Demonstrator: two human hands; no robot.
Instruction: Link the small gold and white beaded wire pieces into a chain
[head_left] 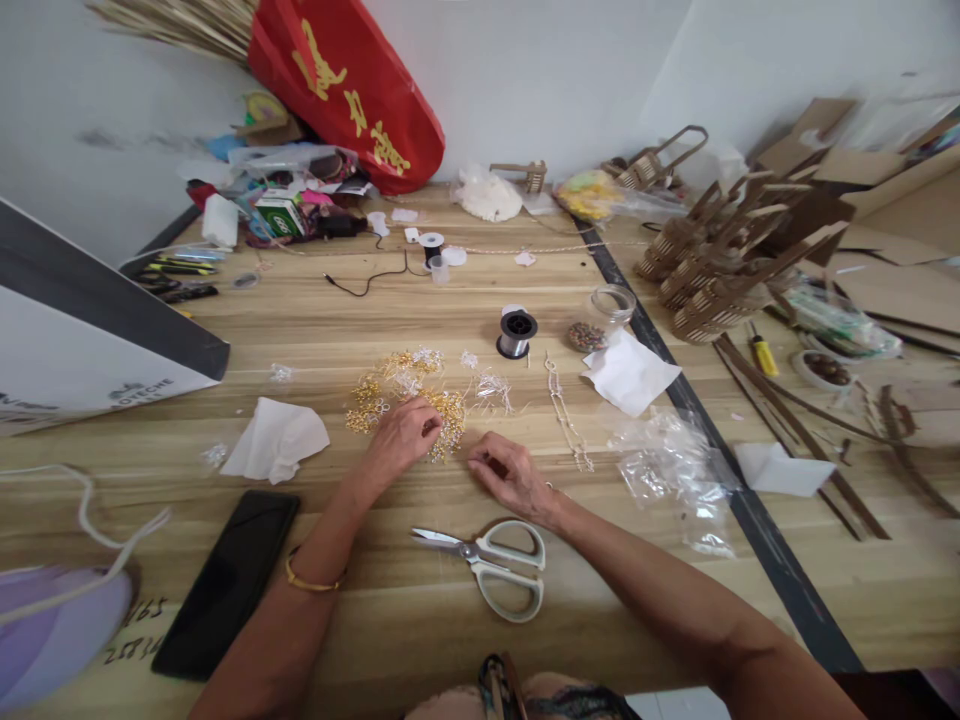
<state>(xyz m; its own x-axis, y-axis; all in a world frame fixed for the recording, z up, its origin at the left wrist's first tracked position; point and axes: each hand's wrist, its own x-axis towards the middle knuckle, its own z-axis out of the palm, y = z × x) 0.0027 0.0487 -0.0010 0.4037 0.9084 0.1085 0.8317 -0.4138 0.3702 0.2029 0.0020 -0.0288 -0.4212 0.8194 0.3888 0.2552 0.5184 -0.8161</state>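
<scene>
My left hand (401, 437) rests on the wooden table (420, 620) with its fingers curled into a heap of small gold beads and pins (409, 395). My right hand (510, 472) lies just right of the heap, fingers pinched together on something too small to name. White-handled scissors (491, 562) lie shut on the table between my forearms. A beaded strand (566, 415) stretches out to the right of the right hand. A spool of clear thread (516, 333) stands behind the heap.
A black phone (229, 585) lies at the left front, a crumpled tissue (276, 440) beside it. White paper (628, 372), plastic bags (667, 460), a small jar (611, 303) and wooden baskets (720, 270) fill the right. A red bag (345, 90) leans at the back.
</scene>
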